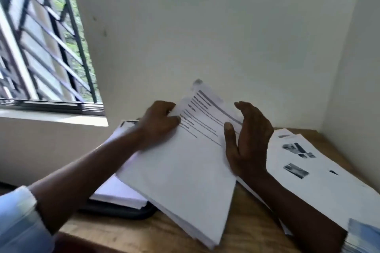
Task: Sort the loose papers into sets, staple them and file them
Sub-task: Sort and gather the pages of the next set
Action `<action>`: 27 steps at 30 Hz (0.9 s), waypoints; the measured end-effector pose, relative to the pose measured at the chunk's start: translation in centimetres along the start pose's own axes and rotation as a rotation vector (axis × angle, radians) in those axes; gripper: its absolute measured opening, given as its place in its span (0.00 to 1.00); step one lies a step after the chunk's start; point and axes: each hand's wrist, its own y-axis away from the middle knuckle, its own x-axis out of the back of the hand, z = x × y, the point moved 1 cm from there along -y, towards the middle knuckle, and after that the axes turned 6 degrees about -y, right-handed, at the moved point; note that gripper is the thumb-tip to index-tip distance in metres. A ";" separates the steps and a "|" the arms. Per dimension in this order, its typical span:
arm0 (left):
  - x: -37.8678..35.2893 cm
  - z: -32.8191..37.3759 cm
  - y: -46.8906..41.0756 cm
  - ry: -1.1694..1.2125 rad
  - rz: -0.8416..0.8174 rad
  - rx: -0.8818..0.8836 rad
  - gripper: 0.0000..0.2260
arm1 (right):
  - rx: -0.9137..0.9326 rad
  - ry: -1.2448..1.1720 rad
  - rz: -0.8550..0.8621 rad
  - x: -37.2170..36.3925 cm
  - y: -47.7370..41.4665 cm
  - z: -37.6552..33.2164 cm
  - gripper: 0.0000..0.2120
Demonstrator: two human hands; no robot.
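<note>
Where the wooden desk (246,211) meets the camera's near edge, a stack of papers (185,170) lies tilted across its middle, the lower corner over the desk's front. The left hand (159,121) grips the stack's left edge, fingers curled round it. The right hand (249,139) stands unclenched against the right edge, fingers straight, thumb on the top sheet. To the left, white sheets (117,191) rest on a black folder (123,211). Picture-printed pages (308,170) spread to the right. Beyond are a pale wall (205,26) and a grilled window (41,47).
</note>
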 end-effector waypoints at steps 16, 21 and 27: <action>8.3 -15.2 4.0 -0.457 0.087 0.494 0.19 | -0.116 -0.103 -0.923 -4.3 5.0 -0.4 0.24; 6.2 -16.3 2.5 -0.647 0.176 0.513 0.22 | -0.121 -0.015 -1.006 -4.3 4.7 -0.8 0.20; 3.6 -9.9 2.7 -0.705 0.215 0.149 0.21 | -0.050 0.187 -0.883 -3.5 2.8 0.7 0.27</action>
